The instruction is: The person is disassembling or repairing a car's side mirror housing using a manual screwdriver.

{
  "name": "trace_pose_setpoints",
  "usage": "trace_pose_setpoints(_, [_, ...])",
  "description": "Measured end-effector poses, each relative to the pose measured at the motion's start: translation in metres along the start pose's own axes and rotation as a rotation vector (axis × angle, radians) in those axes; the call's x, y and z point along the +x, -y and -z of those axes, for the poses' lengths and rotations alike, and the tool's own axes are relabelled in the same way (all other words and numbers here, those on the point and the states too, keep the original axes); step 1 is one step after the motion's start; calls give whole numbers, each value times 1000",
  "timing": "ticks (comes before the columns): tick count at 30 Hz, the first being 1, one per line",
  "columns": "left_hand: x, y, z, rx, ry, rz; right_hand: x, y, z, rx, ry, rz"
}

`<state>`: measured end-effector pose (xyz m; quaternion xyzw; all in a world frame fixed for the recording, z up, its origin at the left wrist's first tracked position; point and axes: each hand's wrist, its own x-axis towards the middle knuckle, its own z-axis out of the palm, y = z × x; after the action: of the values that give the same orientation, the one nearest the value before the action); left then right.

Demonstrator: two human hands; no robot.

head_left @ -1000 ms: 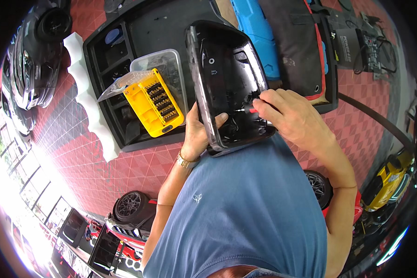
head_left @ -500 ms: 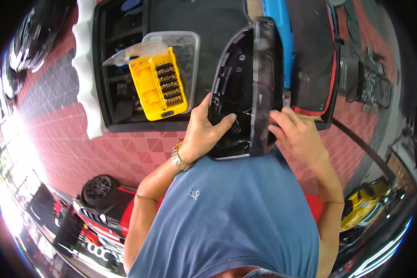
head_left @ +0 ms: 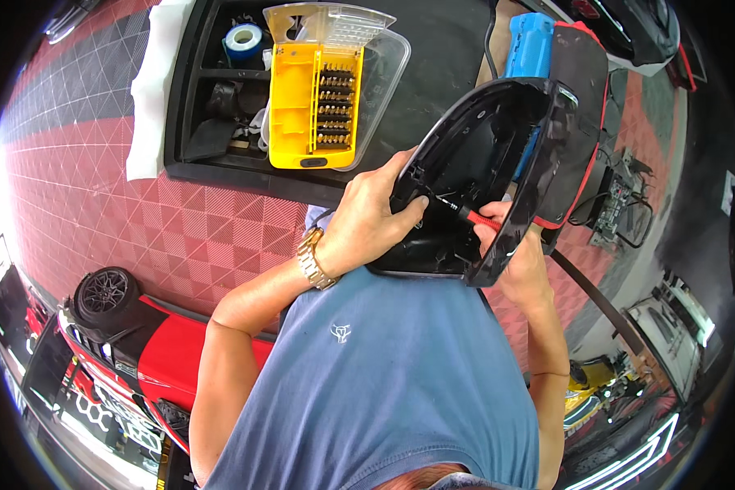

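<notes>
A black curved plastic housing (head_left: 486, 135), open on its upper side with a glossy rim, is tilted against my front. My left hand (head_left: 371, 216) is closed around its left edge, the thumb inside and the fingers hidden beneath. My right hand (head_left: 524, 265) comes around the right edge, partly covered by the rim. It grips a screwdriver (head_left: 483, 220) with a red handle. The dark shaft points left into the housing, toward my left thumb; what its tip touches is too small to tell.
Beyond the housing stands a black worktop (head_left: 302, 189). On it are an open yellow bit case (head_left: 290, 106), a clear plastic tub (head_left: 388, 86), a roll of blue tape (head_left: 243, 41), a blue tool (head_left: 531, 45) and a dark red-trimmed mat (head_left: 576, 122). A red car (head_left: 175, 351) is at left.
The housing has turned so its inside faces up more. My right hand has moved from outside its right edge to inside, where the screwdriver now shows clearly. My head view has shifted.
</notes>
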<state>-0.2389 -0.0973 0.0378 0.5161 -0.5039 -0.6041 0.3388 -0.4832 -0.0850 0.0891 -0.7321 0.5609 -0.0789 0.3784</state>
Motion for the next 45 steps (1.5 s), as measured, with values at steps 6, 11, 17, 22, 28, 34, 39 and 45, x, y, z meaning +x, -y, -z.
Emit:
trace_pose_setpoints(6, [-3,3,-1,-3,-16,-9,6,3,2,-485,-94,315])
trace_pose_setpoints(11, [-8,6,-2,-12,-74,-97,0,4,-4,-56,-65,48])
trace_pose_setpoints(17, [-6,2,1,35,-62,-113,5,18,-1,170,58,-146])
trace_pose_setpoints(22, [-7,2,0,69,-58,-80,8,8,-12,-437,-207,345])
trace_pose_setpoints(28, [-7,6,-2,79,-95,-132,1,4,-13,241,20,-217])
trace_pose_setpoints(34, [-7,3,1,52,-51,-88,10,17,-2,-63,-23,106])
trace_pose_setpoints(39, [-9,9,-2,26,-91,-114,10,7,-14,-430,-184,417])
trace_pose_setpoints(45, [-11,-1,-2,85,-92,-163,13,11,-9,-117,-154,275])
